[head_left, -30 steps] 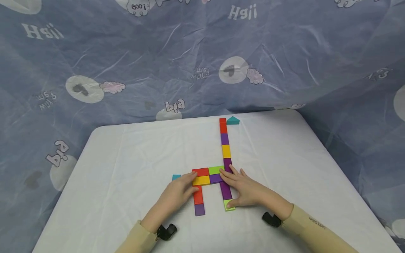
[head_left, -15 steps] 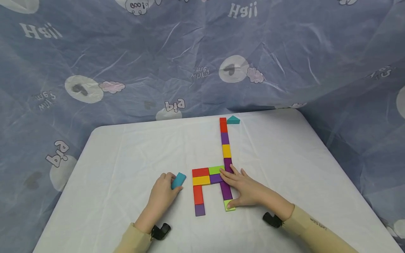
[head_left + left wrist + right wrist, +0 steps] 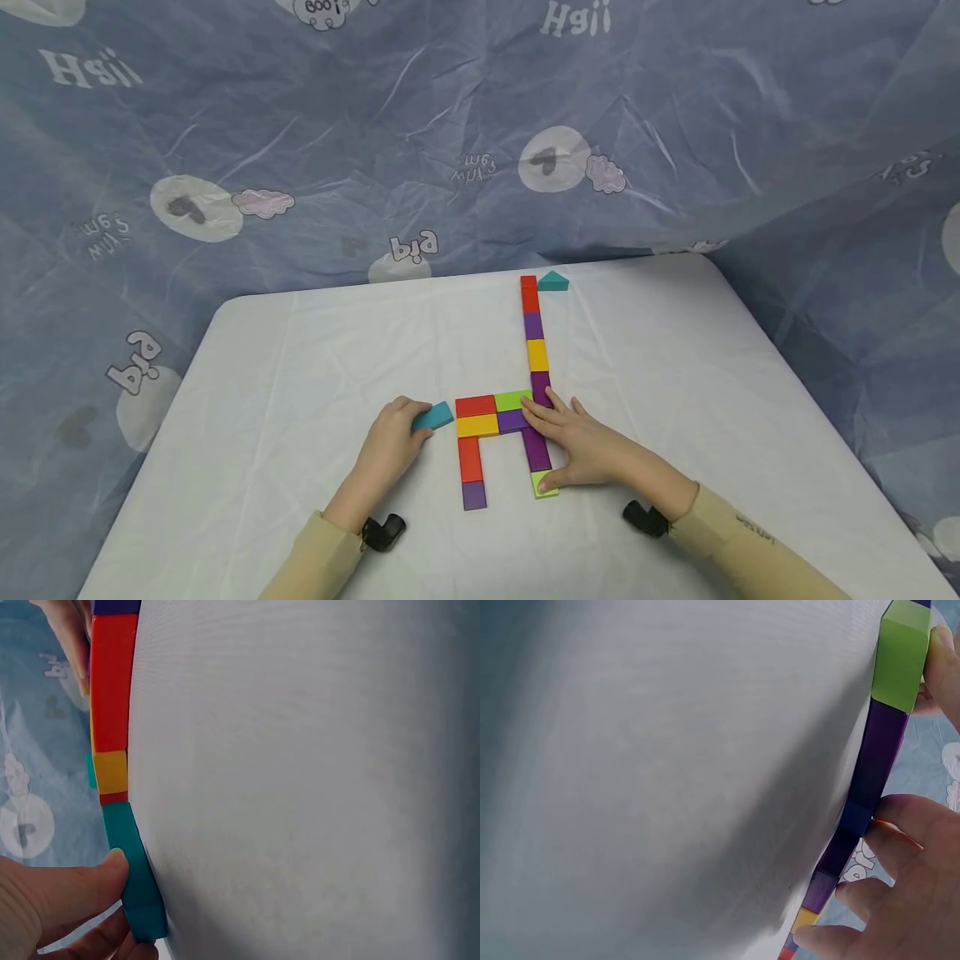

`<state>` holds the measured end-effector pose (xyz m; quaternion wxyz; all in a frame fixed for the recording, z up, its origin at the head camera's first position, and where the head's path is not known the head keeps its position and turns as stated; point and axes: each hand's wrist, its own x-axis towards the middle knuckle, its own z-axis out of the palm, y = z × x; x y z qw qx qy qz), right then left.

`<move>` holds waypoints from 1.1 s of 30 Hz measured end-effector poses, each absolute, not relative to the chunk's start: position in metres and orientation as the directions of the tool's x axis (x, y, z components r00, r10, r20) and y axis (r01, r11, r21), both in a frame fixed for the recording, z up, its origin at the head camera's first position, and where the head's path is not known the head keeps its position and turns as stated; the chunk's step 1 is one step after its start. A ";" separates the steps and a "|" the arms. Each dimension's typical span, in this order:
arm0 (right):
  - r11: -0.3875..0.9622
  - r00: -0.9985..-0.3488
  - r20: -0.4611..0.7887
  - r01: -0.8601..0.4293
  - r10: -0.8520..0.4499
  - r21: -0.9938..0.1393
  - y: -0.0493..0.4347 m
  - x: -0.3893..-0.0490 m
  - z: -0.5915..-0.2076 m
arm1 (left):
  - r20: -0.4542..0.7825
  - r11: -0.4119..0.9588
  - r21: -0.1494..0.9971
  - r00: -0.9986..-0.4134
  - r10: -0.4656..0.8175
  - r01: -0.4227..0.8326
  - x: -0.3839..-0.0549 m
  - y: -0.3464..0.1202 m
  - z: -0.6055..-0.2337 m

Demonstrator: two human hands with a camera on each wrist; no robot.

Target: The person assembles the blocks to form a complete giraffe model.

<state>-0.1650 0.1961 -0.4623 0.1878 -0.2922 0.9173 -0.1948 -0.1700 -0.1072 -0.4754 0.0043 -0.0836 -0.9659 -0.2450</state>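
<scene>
In the head view, my left hand (image 3: 384, 450) pinches a teal-blue rectangular block (image 3: 435, 416) between thumb and fingers. The block slants slightly, its right end close beside a red block (image 3: 476, 406) and a yellow block (image 3: 477, 426). In the left wrist view the thumb presses the side of the teal block (image 3: 136, 881). Spread fingers of my right hand (image 3: 588, 448) rest on the flat figure: fingertips by the upper green block (image 3: 513, 401) and dark purple block (image 3: 540, 385), thumb on the lower green block (image 3: 544, 485). That hand partly hides the purple pieces.
A column of red, purple and yellow blocks (image 3: 537, 356) runs up to the far edge of the white table (image 3: 337, 358). A teal triangular block (image 3: 553, 282) lies beside its top. Red (image 3: 470, 460) and purple (image 3: 474, 495) blocks form a leg. A patterned blue cloth (image 3: 330, 167) hangs behind.
My left hand has left the red and yellow blocks, taken hold of the teal-blue block, and turned it toward the figure's left end. My right hand has stayed in place.
</scene>
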 end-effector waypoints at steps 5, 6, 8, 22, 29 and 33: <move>0.752 -0.758 -0.233 -0.459 -0.609 -0.473 0.196 -0.163 -0.462 | 0.037 0.866 0.474 -0.986 0.162 0.160 -0.170 -0.106 -0.477; 0.753 -0.758 -0.236 -0.456 -0.608 -0.474 0.196 -0.163 -0.462 | 0.036 0.865 0.475 -0.986 0.162 0.160 -0.169 -0.105 -0.477; 0.755 -0.758 -0.241 -0.452 -0.606 -0.476 0.196 -0.163 -0.462 | 0.035 0.864 0.479 -0.986 0.162 0.159 -0.169 -0.105 -0.476; 0.751 -0.757 -0.238 -0.452 -0.608 -0.481 0.198 -0.161 -0.460 | 0.040 0.860 0.483 -0.985 0.166 0.165 -0.166 -0.102 -0.476; 0.752 -0.757 -0.241 -0.449 -0.607 -0.482 0.198 -0.162 -0.462 | 0.021 0.854 0.501 -0.988 0.150 0.140 -0.165 -0.102 -0.478; 0.750 -0.759 -0.238 -0.445 -0.606 -0.491 0.197 -0.163 -0.462 | 0.026 0.837 0.532 -0.991 0.130 0.124 -0.167 -0.105 -0.473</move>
